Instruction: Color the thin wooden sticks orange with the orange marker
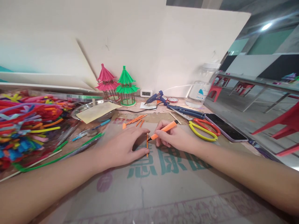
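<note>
My right hand is closed around an orange marker pen, its dark tip meeting a thin orange stick. The stick lies on the clear-covered table sheet, pointing away from me. My left hand pins it down, with a fingertip at the far end and the thumb at the near end. Behind my left hand, an orange pen cap stands beside several loose orange sticks.
Pipe cleaners heap on the left, near a metal plate. At the back are a pink pagoda model, a green pagoda model, a glue gun and a bottle. Scissors and a phone lie right.
</note>
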`<state>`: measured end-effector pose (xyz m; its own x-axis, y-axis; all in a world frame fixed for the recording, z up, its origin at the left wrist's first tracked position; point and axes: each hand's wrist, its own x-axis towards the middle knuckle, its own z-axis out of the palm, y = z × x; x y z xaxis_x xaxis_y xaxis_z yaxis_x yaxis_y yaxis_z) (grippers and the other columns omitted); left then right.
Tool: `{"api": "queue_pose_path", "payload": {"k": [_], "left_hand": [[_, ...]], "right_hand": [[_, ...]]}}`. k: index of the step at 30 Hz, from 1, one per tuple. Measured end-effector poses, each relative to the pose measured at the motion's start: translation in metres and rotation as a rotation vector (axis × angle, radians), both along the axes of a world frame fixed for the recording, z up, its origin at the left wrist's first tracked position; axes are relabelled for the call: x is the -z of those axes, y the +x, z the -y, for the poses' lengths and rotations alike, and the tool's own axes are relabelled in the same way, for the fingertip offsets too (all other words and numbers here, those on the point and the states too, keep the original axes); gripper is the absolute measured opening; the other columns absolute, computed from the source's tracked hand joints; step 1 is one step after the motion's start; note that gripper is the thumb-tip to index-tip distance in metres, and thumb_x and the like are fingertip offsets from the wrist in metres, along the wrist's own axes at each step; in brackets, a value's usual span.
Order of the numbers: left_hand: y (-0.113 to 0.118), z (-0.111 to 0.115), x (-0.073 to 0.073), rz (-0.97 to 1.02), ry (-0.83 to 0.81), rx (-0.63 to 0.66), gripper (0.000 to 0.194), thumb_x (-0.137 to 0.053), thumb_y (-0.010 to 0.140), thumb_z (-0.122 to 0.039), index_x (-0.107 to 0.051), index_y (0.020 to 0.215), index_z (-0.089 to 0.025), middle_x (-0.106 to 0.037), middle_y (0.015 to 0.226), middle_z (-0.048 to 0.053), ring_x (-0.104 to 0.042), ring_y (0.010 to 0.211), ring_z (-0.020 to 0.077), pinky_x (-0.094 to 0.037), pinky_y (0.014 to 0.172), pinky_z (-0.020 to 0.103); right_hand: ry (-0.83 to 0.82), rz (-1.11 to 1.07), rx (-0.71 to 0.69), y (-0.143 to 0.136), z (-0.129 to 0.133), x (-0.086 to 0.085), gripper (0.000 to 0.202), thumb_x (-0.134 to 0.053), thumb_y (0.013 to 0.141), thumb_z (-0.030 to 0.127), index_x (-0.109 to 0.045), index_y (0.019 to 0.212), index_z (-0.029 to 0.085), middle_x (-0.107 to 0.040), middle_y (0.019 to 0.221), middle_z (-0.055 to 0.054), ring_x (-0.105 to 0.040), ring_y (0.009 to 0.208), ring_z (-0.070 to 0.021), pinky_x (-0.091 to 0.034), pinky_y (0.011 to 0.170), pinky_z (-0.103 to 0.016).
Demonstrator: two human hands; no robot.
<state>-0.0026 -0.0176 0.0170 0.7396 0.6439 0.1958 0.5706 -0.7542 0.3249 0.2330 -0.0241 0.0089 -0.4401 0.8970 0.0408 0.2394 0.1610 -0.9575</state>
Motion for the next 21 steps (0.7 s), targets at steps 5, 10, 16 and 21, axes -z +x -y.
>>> {"api": "queue_pose_path", "payload": {"k": [5, 10, 16, 21], "left_hand": [[0.001, 0.0, -0.001, 0.006, -0.001, 0.018, 0.049, -0.06, 0.094, -0.044, -0.052, 0.137, -0.022, -0.064, 0.133, 0.01, -0.062, 0.117, 0.0297, -0.05, 0.096, 0.043], [0.0, 0.001, 0.0, 0.024, 0.014, 0.035, 0.051, -0.061, 0.094, -0.042, -0.05, 0.139, -0.022, -0.062, 0.137, 0.011, -0.062, 0.121, 0.0301, -0.05, 0.098, 0.044], [-0.003, 0.004, 0.002, 0.036, 0.072, 0.073, 0.059, -0.061, 0.095, -0.045, -0.043, 0.147, -0.025, -0.062, 0.138, 0.011, -0.061, 0.122, 0.0299, -0.051, 0.098, 0.043], [-0.002, 0.011, -0.001, -0.022, 0.3, 0.124, 0.045, -0.057, 0.098, -0.049, -0.058, 0.131, -0.02, -0.065, 0.128, 0.012, -0.061, 0.116, 0.0315, -0.048, 0.098, 0.045]], "right_hand": [[0.05, -0.005, 0.056, -0.002, -0.005, 0.002, 0.017, -0.053, 0.096, 0.037, -0.045, 0.09, 0.023, -0.067, 0.067, 0.004, -0.046, 0.045, -0.0084, -0.035, 0.045, -0.022], [0.059, -0.011, 0.072, 0.0, -0.006, 0.004, 0.02, -0.053, 0.096, 0.039, -0.045, 0.09, 0.023, -0.067, 0.069, 0.003, -0.047, 0.046, -0.0089, -0.036, 0.046, -0.023], [0.086, -0.127, 0.209, 0.005, -0.008, 0.002, 0.019, -0.054, 0.094, 0.04, -0.048, 0.088, 0.023, -0.064, 0.062, 0.004, -0.045, 0.043, -0.0096, -0.034, 0.043, -0.023], [0.068, -0.113, 0.218, 0.006, -0.01, -0.001, 0.018, -0.054, 0.092, 0.039, -0.054, 0.09, 0.02, -0.065, 0.066, 0.001, -0.046, 0.046, -0.0098, -0.035, 0.046, -0.024]]}}
